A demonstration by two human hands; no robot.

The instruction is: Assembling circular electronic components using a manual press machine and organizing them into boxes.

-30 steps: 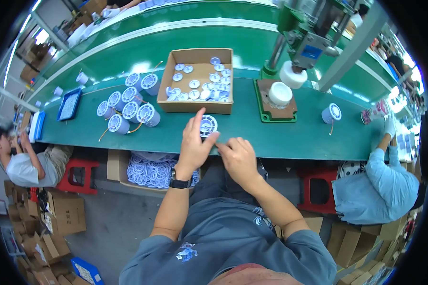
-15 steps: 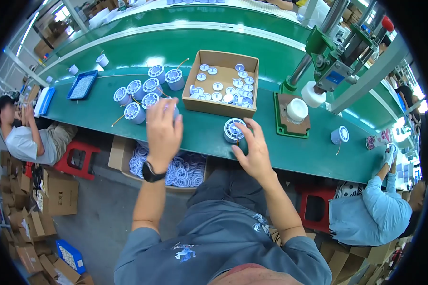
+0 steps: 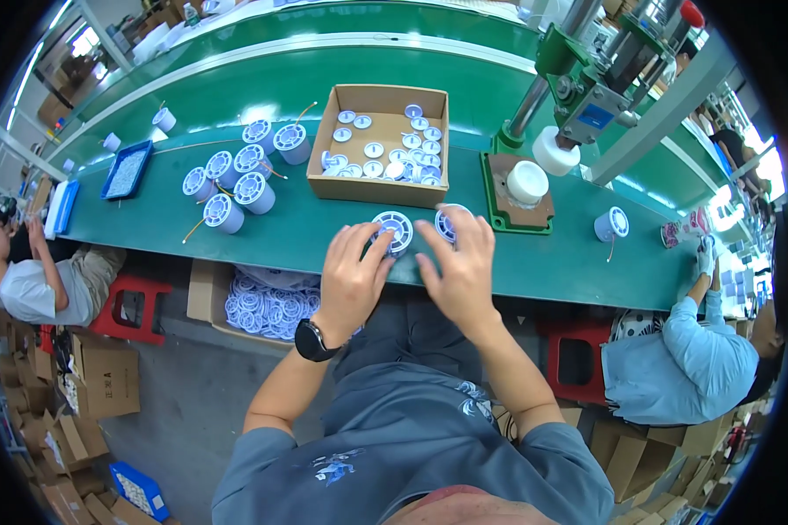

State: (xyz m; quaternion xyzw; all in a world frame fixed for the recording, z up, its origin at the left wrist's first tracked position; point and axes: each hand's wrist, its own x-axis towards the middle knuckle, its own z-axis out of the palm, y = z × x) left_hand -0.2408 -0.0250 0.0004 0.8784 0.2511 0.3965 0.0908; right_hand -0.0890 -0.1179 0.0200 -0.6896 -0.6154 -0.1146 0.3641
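Observation:
Two white plastic spools with spoked tops stand side by side near the front edge of the green table. My left hand (image 3: 352,276) curls its fingers round the left side of one spool (image 3: 396,231). My right hand (image 3: 461,276) hovers by the second spool (image 3: 445,227), thumb and fingers apart; its fingers hide part of that spool. Behind them, an open cardboard box (image 3: 376,189) holds many small white discs (image 3: 373,150) with metal pins. A group of similar spools (image 3: 254,192), several with thin wires, stands to the left.
At the right, a green hand press (image 3: 578,87) stands over a base with a white round fixture (image 3: 527,183). Further right is a lone spool (image 3: 612,225). A blue tray (image 3: 127,171) lies far left. Below the table, a box holds white rings (image 3: 271,306). People sit at both sides.
My left hand has come right from the spool group, bringing a spool beside the other one. My right hand has shifted slightly over its spool. The whole view has moved a little.

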